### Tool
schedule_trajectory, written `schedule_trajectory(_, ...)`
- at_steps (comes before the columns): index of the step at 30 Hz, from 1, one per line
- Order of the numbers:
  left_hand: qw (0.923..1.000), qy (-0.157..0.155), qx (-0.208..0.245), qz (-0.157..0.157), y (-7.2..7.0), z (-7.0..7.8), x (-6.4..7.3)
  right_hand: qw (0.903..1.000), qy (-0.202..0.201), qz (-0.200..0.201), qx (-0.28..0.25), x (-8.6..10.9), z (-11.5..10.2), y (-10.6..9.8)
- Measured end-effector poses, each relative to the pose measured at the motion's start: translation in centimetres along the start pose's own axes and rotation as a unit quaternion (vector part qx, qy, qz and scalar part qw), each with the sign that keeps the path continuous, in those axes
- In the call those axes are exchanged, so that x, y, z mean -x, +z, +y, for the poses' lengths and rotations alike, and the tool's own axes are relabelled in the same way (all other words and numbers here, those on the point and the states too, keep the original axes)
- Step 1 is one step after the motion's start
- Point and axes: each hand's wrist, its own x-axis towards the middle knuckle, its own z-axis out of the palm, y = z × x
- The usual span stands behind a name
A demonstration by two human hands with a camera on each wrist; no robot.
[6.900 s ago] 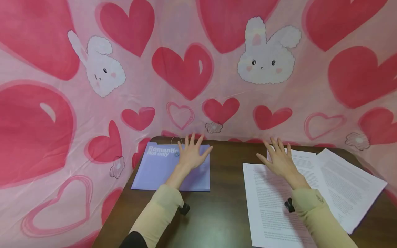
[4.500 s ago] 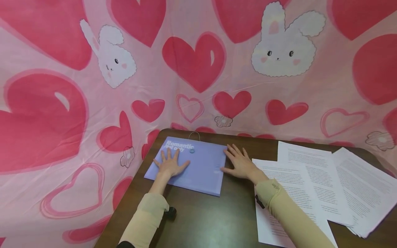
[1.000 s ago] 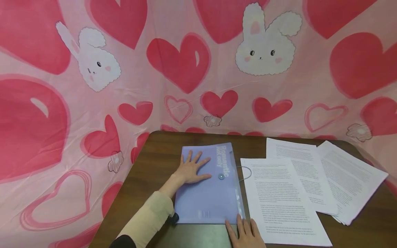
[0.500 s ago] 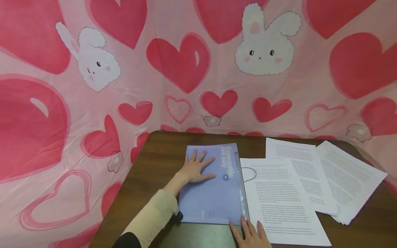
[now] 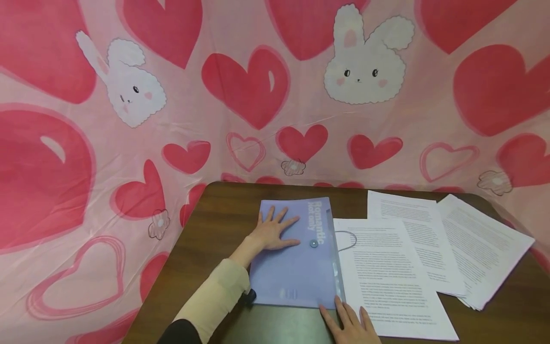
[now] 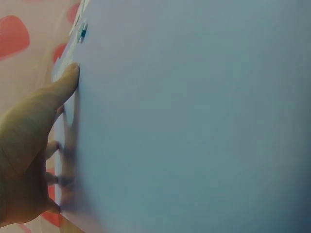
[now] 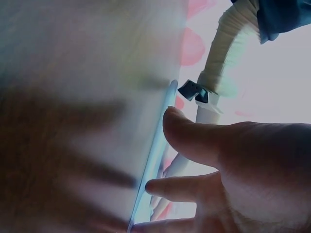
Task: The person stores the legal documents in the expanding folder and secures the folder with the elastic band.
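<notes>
Folder (image 5: 296, 267), snapped closed, lies mid-table (image 5: 215, 229); left hand (image 5: 272, 234) flat on it, fingers spread; right hand (image 5: 350, 325) touches its near corner, fingers straight.

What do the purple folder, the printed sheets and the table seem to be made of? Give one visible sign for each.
Purple folder: probably thin plastic, matte with a slight sheen; it has a snap button and a translucent edge strip.
Printed sheets: plain white paper, matte, lying flat in thin overlapping layers with dense text.
Table: dark brown wood or wood-look laminate; faint grain shows, but which one cannot be told.
</notes>
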Motion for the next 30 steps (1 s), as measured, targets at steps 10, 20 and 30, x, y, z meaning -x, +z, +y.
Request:
schedule_trajectory(10,0.9998,0.003,-0.001,-0.017,-0.7,1.4,-0.2,0.9995,0.031,-0.001,-0.004,0.3,-0.2,-0.5)
schedule_trajectory(20,0.9982,-0.013,-0.058,-0.009,-0.6,2.7,-0.6,0.9988,0.048,-0.001,-0.008,0.5,0.0,0.1)
schedule_trajectory(30,0.9811,-0.181,-0.042,0.054,-0.4,8.9,-2.4,0.9981,0.007,0.054,0.026,0.5,0.1,0.4)
